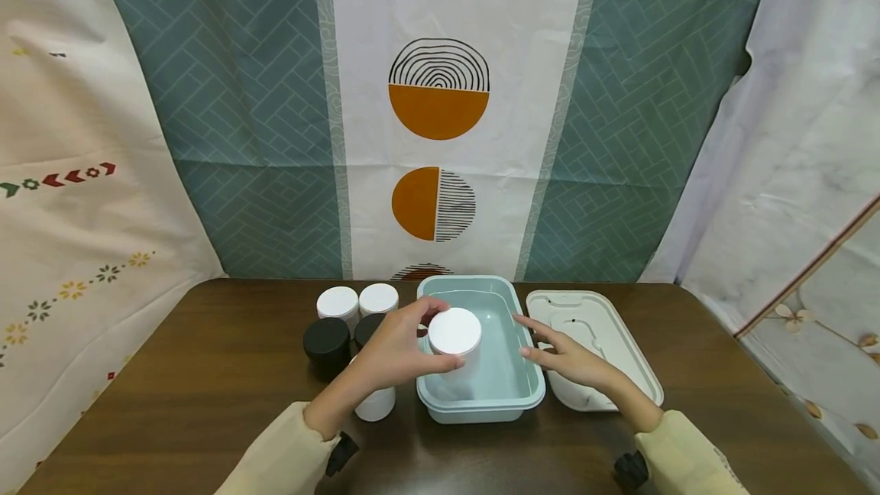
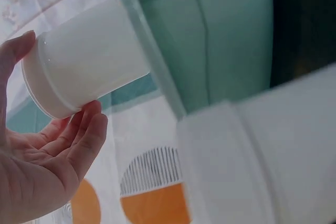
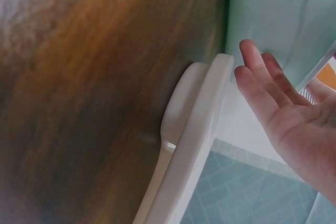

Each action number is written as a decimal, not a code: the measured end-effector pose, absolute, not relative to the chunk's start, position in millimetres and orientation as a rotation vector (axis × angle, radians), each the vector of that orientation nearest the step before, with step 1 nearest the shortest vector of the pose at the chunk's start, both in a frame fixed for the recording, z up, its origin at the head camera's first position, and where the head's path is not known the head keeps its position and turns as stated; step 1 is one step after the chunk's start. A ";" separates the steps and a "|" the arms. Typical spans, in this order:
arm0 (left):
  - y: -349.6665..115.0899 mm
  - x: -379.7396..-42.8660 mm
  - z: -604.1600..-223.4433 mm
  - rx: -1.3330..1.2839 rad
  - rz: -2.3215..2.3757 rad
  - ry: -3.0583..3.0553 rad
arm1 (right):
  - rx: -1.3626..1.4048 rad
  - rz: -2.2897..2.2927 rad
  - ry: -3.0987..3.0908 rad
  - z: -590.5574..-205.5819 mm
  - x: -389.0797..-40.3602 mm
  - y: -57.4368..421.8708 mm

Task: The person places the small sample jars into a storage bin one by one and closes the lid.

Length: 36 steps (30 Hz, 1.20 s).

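Note:
My left hand (image 1: 406,346) grips a white jar (image 1: 455,333) by its lid, thumb on one side and fingers on the other. The jar is upright over the left part of a pale blue-green plastic tub (image 1: 505,396), its lower end at or inside the opening; contact with the tub floor cannot be made out. In the left wrist view the jar (image 2: 89,51) slants beside the tub rim (image 2: 152,56). My right hand (image 1: 567,357) has its fingers extended at the tub's right rim, holding nothing. In the right wrist view those fingers (image 3: 262,87) are spread near the tub wall (image 3: 268,14).
A white lid (image 1: 629,354) lies right of the tub, partly under my right hand. Left of the tub stand white-lidded jars (image 1: 338,302), black-lidded jars (image 1: 326,342) and another white jar (image 1: 376,406) near my left wrist. A patterned curtain (image 1: 440,136) hangs behind the brown table (image 1: 227,373).

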<state>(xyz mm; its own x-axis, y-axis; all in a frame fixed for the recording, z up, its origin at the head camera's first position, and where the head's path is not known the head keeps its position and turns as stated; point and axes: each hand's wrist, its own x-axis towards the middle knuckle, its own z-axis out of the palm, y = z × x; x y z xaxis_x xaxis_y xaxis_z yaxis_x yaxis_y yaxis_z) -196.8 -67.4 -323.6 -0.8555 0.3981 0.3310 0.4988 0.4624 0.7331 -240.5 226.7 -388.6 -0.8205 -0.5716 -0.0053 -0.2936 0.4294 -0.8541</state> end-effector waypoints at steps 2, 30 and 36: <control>-62.0 -198.4 -327.0 -0.808 -1.362 -2.591 | -0.751 -1.341 2.390 -388.1 -240.6 226.7; -5.3 -212.8 -366.7 -0.892 -1.005 -2.812 | -0.751 -1.356 2.343 -388.5 -238.9 226.7; -1.0 -212.9 -367.7 -0.927 -0.963 -2.834 | -0.757 -1.358 2.332 -389.6 -239.8 226.9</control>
